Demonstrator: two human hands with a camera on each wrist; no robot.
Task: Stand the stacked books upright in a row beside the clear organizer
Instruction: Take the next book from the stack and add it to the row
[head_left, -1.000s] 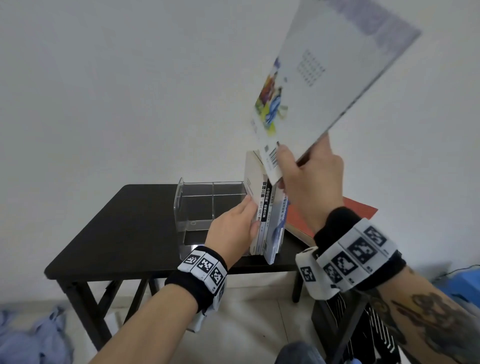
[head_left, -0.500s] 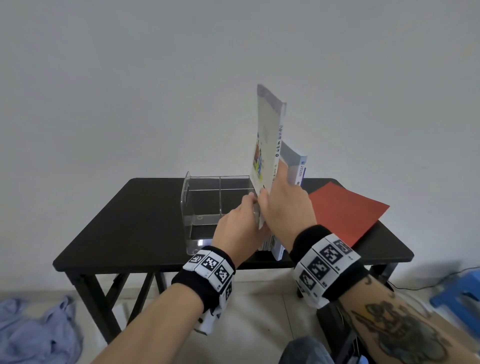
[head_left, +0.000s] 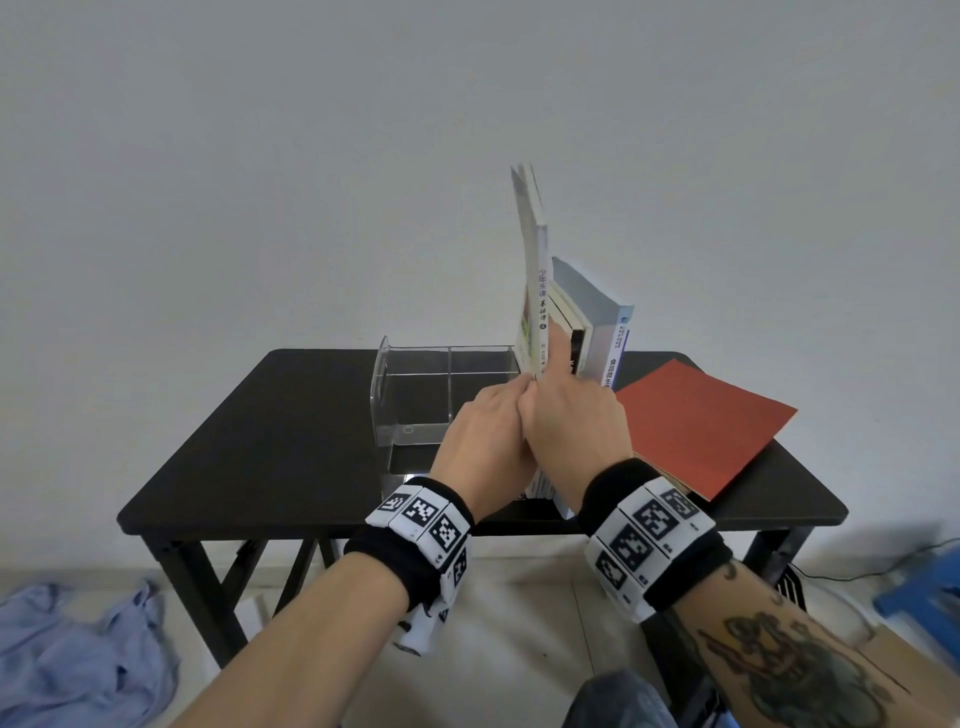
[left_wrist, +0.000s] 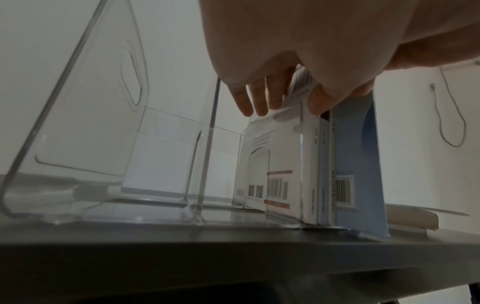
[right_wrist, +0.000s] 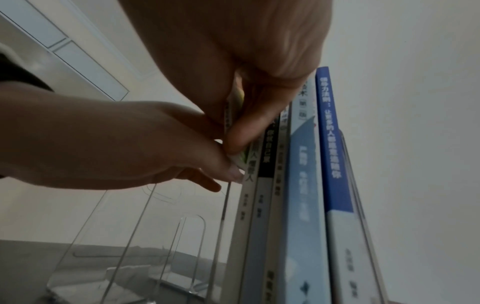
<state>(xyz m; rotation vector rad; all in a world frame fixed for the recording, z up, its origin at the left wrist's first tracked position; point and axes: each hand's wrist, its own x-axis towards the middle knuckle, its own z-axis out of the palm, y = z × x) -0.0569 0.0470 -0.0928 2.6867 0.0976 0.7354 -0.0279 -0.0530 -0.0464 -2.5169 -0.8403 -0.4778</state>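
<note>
Plain pale wall backs the low black table (head_left: 270, 415) I'm working over, with the clear plastic divided organizer (head_left: 415, 395) standing near its middle. Just right of that organizer stands the row of upright paperback books (right_wrist: 298, 185), spines toward me, and my right hand (head_left: 571, 421) is pinching the tall thin white-covered book (head_left: 532, 291) near its lower spine, thumb and fingers clamped on it, while my left hand (head_left: 483, 441) closes on the same book from the organizer side, fingertips (left_wrist: 249, 102) against its cover. I judge it is being slotted between the organizer wall and the nearest standing book, its foot hidden behind my hands. To do this well I'd keep it vertical, press the row rightward with the right fingers to hold the gap, and slide it straight down until it seats on the table. Room is tight on the left, where the acrylic wall could be nudged; on the right lies the flat red-covered book (head_left: 701, 421) on what seems the remaining stack, overhanging the table edge, so the row's far end must not topple onto it.
</note>
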